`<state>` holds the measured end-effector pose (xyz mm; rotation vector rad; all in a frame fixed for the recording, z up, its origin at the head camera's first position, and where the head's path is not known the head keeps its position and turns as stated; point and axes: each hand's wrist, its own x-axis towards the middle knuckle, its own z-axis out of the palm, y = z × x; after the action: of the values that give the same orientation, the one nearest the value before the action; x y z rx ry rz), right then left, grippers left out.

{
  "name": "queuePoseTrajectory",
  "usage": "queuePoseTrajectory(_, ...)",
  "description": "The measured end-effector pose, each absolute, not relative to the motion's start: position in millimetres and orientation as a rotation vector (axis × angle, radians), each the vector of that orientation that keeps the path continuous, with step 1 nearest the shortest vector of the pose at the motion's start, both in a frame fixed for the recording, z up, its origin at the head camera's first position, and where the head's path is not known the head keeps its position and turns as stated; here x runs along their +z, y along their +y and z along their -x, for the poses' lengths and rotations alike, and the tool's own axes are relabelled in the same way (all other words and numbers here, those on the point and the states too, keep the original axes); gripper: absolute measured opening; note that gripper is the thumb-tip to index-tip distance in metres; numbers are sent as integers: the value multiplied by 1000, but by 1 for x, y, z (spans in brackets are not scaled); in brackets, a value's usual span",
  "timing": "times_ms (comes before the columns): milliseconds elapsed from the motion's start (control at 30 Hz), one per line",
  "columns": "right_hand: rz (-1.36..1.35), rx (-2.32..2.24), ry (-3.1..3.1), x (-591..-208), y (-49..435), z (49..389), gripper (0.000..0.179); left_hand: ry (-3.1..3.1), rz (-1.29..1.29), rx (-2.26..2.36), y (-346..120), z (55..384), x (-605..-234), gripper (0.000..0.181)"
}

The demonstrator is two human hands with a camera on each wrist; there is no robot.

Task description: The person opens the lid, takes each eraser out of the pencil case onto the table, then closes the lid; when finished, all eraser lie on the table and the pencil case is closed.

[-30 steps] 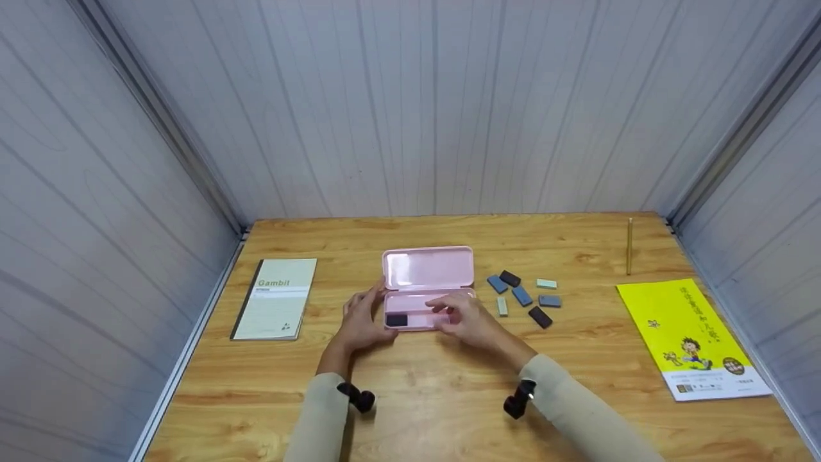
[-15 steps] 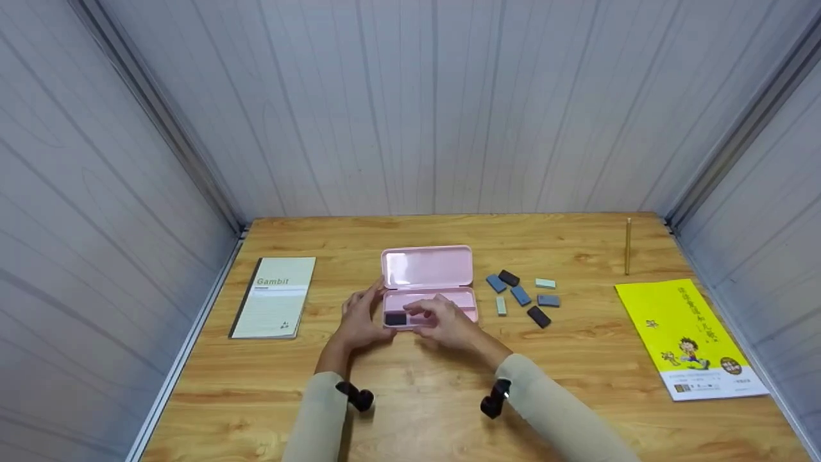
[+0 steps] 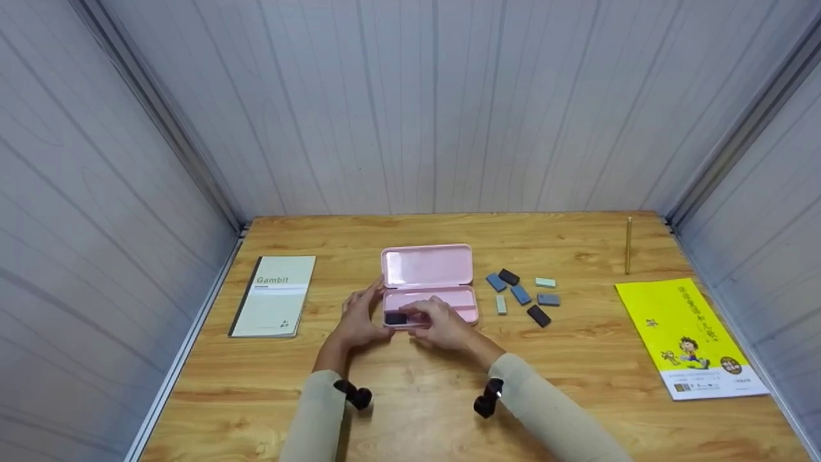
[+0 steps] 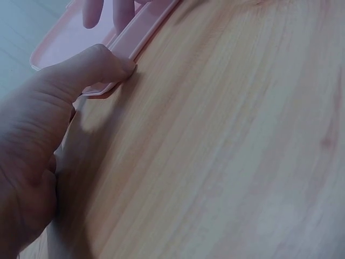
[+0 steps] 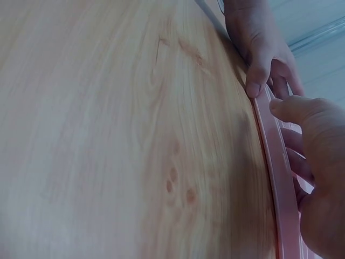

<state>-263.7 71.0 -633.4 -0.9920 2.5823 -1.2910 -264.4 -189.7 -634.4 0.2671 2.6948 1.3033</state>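
Observation:
A pink pencil case (image 3: 426, 267) lies on the table with its lid raised at the back. My left hand (image 3: 359, 323) grips its left end, the thumb (image 4: 116, 66) on the front rim and the fingers round the side. A black eraser (image 3: 394, 319) lies in the case's front left corner. Over the front compartment is my right hand (image 3: 441, 325), its fingers reaching inside right beside that eraser. In the right wrist view its thumb (image 5: 288, 109) is at the front wall (image 5: 277, 167). I cannot tell whether those fingers pinch anything.
Right of the case lie several loose erasers: blue (image 3: 521, 294), black (image 3: 539, 316) and pale green (image 3: 501, 305). A notebook (image 3: 274, 298) lies at the left. A yellow booklet (image 3: 680, 327) and a pencil (image 3: 628, 247) are at the right.
My right hand has moved left along the case, from its right half to beside the black eraser in the corner. My left hand has kept its grip on the case's left end.

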Motion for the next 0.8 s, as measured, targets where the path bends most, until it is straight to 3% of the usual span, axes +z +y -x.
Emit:
queuePoseTrajectory(233,1020,-1326,2558,-624,62,260,46,2725,-306,1349,-189,262,-634,123)
queuePoseTrajectory(500,1007,-1205,2625,-637,53,267,51,2729,-334,1320,-188,263,-636,123)
queuePoseTrajectory(800,974,-1044,2631,-611,45,255,61,2736,-330,1333,-189,266,-639,123)
